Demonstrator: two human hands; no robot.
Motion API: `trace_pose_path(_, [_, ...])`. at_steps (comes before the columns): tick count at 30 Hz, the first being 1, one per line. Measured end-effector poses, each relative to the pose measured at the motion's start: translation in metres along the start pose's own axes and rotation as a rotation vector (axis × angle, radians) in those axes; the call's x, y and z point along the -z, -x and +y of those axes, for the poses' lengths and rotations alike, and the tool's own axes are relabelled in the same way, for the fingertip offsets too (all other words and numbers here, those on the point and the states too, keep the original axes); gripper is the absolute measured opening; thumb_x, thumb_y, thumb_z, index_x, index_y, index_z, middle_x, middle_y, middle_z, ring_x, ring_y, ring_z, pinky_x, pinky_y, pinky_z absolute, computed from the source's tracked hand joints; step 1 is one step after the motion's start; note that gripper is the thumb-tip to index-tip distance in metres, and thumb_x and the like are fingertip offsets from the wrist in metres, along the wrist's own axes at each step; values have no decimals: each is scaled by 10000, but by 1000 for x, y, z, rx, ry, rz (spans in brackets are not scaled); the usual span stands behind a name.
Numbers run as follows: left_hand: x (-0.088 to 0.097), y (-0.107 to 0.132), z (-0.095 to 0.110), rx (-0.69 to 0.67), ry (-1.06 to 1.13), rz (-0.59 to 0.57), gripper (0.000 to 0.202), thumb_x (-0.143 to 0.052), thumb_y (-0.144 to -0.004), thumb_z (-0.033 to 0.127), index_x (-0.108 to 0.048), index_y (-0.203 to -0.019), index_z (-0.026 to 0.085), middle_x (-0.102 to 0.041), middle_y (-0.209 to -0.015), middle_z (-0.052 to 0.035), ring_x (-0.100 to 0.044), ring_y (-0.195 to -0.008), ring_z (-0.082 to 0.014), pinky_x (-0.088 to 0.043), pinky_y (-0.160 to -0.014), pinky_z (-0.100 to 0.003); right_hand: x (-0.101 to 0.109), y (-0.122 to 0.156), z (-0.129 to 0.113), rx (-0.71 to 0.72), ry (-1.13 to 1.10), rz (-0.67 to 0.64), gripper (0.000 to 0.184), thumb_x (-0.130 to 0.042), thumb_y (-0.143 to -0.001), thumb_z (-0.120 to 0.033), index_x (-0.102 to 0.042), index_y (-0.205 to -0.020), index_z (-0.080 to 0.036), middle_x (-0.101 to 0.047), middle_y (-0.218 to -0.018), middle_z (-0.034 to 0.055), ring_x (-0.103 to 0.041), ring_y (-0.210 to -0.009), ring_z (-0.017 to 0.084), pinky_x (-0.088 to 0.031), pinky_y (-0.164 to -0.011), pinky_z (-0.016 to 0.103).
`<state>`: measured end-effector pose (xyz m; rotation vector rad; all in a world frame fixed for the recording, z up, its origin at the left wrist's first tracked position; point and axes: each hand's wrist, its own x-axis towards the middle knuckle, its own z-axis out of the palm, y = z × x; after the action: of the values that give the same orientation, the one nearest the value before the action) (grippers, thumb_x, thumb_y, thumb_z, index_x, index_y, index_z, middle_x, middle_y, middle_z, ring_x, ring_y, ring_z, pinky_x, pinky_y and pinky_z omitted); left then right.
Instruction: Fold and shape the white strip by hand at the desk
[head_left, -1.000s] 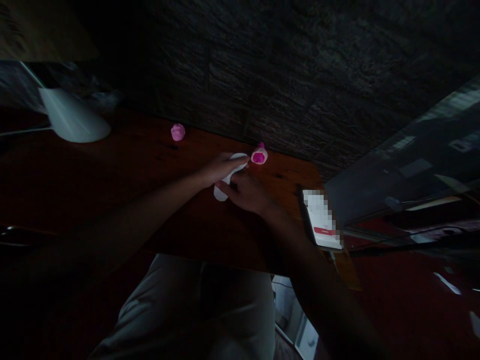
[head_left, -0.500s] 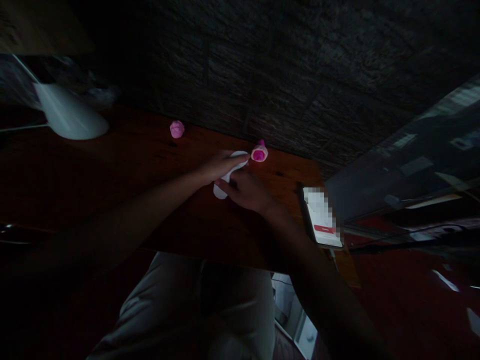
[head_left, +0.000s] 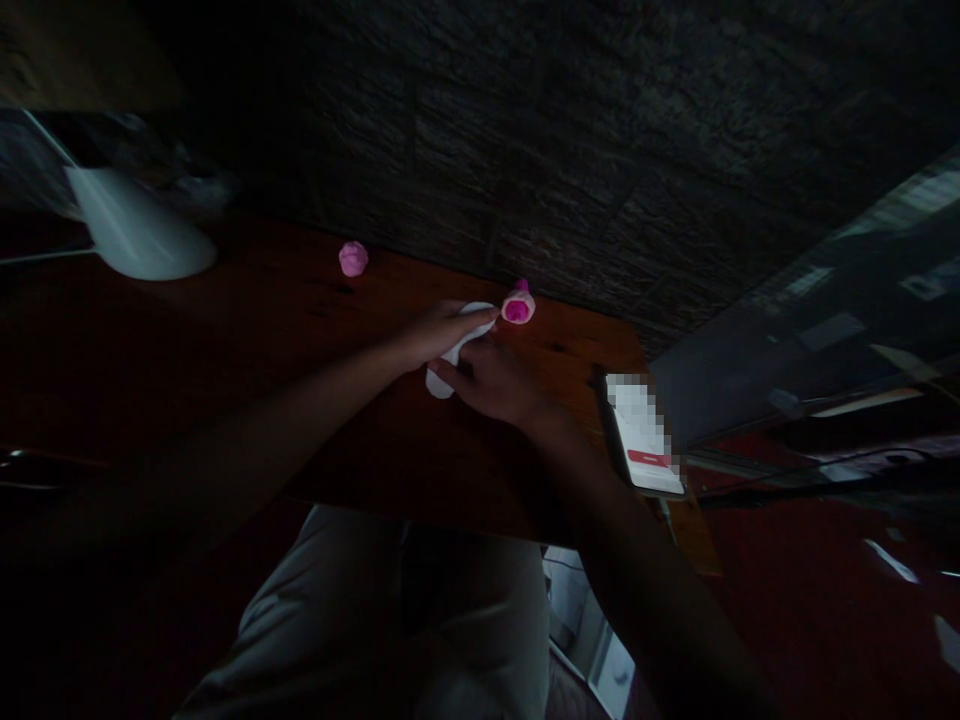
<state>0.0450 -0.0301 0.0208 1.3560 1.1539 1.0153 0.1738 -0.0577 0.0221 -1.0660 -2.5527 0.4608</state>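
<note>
Both my hands meet over a dim wooden table (head_left: 225, 340). My left hand (head_left: 435, 332) and my right hand (head_left: 495, 385) are each closed on a white strip of soft material (head_left: 450, 355) held between them just above the tabletop. A pink and white rolled flower-like piece (head_left: 517, 305) lies just past my left fingertips. A second pink lump (head_left: 352, 258) sits farther left near the wall.
A phone (head_left: 645, 435) with a lit screen lies at the table's right edge. A white lamp shade (head_left: 135, 230) stands at the far left. A dark textured wall (head_left: 562, 150) runs behind the table. My lap in light trousers (head_left: 390, 610) is below.
The view has shifted slightly since the first frame. My hands stay on the white strip in almost the same place.
</note>
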Motion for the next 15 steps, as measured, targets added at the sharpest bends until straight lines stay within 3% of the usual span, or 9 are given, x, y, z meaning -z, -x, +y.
trace_pose_path(15, [0,0,1,-8,-33,-4,318,-610,-794,462,-698,-837,159,-686,-763,-33,-598,-690,-155,-422,-628,-256,2,0,-2,0,-2,-10,280,-545,-960,-329,-678,-841,-112,-697,-870,97,-616,-811,177,-431,-753,305])
